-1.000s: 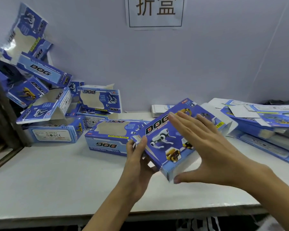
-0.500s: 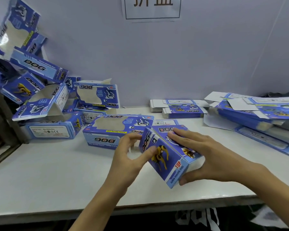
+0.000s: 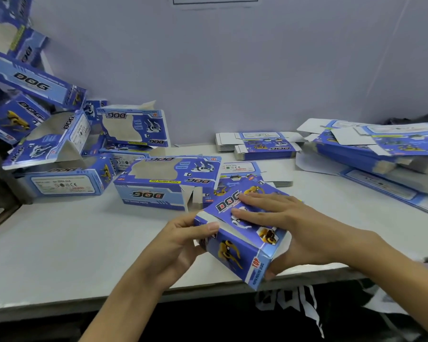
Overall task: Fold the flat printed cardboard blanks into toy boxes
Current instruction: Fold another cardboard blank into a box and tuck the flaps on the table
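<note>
You've got the box (image 3: 242, 233) tilted over the bench (image 3: 59, 243) edge: your left hand (image 3: 181, 243) pinches its near-left end w/ thumb on the flap, prob. to tuck it, while your right hand (image 3: 294, 233) lies fingers-flat on top, thumb under, bracing it. Beyond, folded boxes (image 3: 166, 181) pile left & flat blanks (image 3: 265, 144) wait at the back-right.

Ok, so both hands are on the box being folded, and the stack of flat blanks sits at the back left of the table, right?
Not quite. In the head view both hands, left hand and right hand, do hold the box, but the flat blanks are stacked at the back right of the table. The back left holds folded boxes.
</note>
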